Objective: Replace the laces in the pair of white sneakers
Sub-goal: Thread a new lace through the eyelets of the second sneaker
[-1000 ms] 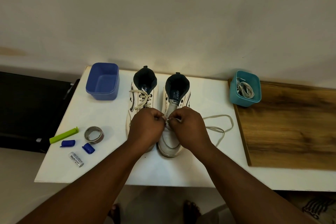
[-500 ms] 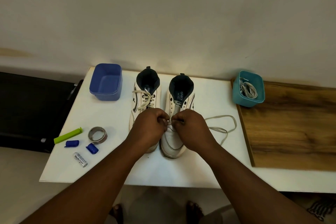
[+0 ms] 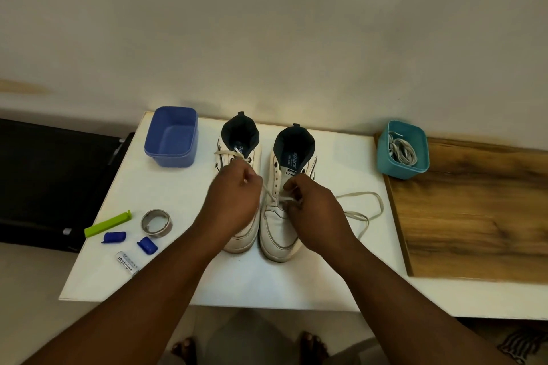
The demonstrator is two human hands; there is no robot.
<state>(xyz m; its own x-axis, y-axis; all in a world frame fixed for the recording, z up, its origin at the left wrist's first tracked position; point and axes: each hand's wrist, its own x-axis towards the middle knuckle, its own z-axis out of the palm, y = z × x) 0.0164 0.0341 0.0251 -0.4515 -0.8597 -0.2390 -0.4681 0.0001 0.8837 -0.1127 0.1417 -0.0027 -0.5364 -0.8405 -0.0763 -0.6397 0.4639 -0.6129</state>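
One sneaker (image 3: 237,187) on the left looks laced, while both hands (image 3: 234,201) (image 3: 314,213) pinch the lace (image 3: 360,207) at the right sneaker's (image 3: 281,216) lowest eyelets, most unthreaded.

White tabletop (image 3: 341,163) carries: two sneakers (image 3: 275,216) centre; blue tub (image 3: 172,139) far left; teal tub (image 3: 403,151) far right; loose lace (image 3: 364,204); green clip (image 3: 108,224), tape roll (image 3: 156,223), two blue caps (image 3: 114,237), battery (image 3: 127,263) near left; wooden board (image 3: 474,210) right.
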